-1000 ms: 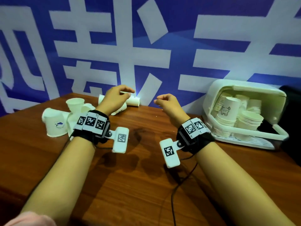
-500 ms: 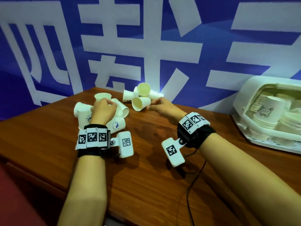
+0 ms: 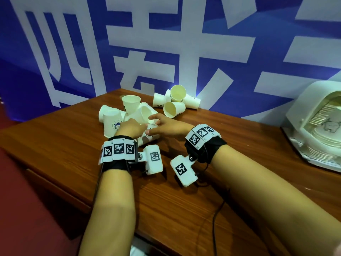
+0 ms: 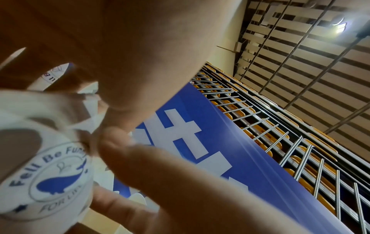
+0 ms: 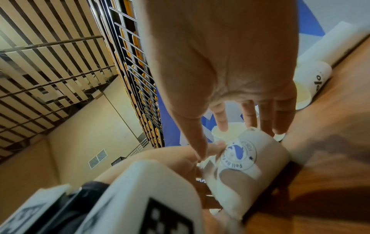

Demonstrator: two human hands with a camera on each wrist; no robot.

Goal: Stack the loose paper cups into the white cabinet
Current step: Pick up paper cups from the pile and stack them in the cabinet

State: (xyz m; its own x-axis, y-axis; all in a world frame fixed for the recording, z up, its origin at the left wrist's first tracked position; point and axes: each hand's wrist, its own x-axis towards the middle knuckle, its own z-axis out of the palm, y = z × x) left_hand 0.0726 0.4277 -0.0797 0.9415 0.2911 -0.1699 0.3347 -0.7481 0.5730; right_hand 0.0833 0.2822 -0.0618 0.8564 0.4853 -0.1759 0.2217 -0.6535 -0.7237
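Setting: a person is sitting at a brown wooden table, which is standing against a blue banner with large white characters.

Left hand: the left hand is reaching into the near pile of cups. Its fingers are curling beside a white paper cup with a blue whale logo, which is lying on its side. Whether they are actually gripping it I cannot tell.

Right hand: the right hand is hovering over that same cup, fingers straight and spread apart, holding nothing. Its thumb tip is coming close to the left hand's fingers.

Near pile of cups: several loose paper cups are lying jumbled on the table's far left part. One is standing upside down and one is standing upright behind it.

Far pile of cups: four more cups are lying on their sides against the banner, two of them showing their cream insides.

White cabinet: the white cabinet is sitting at the table's right edge, well apart from both piles. Stacks of nested cups are showing inside it.

Wrists: both are wearing black bands with square black-and-white marker tags.
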